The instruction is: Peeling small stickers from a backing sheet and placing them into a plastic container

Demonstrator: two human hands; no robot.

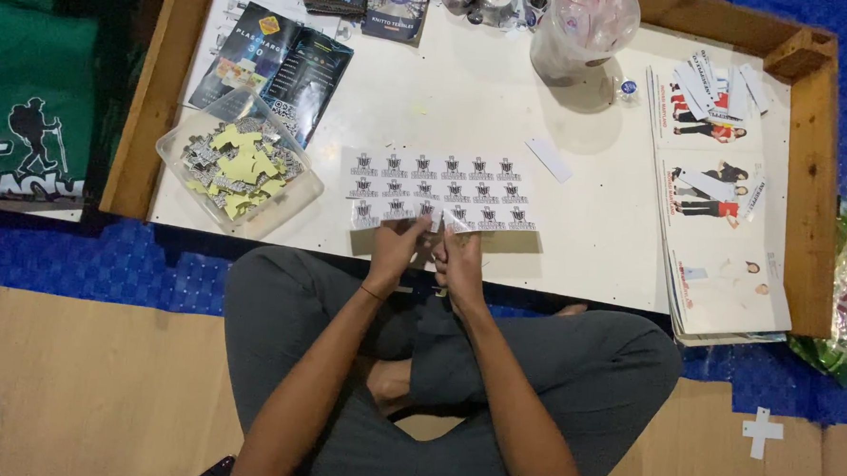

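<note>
Working the near edge now, both hands pinch at the bottom row of the white printed sticker sheet (pixel 442 191) that lies flat in the middle of the low white wooden-framed table (pixel 468 97). The left hand (pixel 394 249) is closed narrow, fingers drawn together on the sheet's lower edge near its middle; the right hand (pixel 458 254) sits just beside it, thumb and fingers nipped on the same edge, and a small corner of paper looks lifted between them. Whether a single sticker is already free, I cannot tell.

To my eye the trick here is a low, slow peel: hold the sheet down with one hand, lift with the other from a corner, and keep the pull flat along the table so the small print does not tear or curl. The grip should stay on the margin, off the printed face.

Off to the left, well apart from the hands, stands the clear square plastic tub of cut yellow-backed pieces (pixel 239 161). On the right lies a stack of white printed figure sheets (pixel 718 251).
</note>
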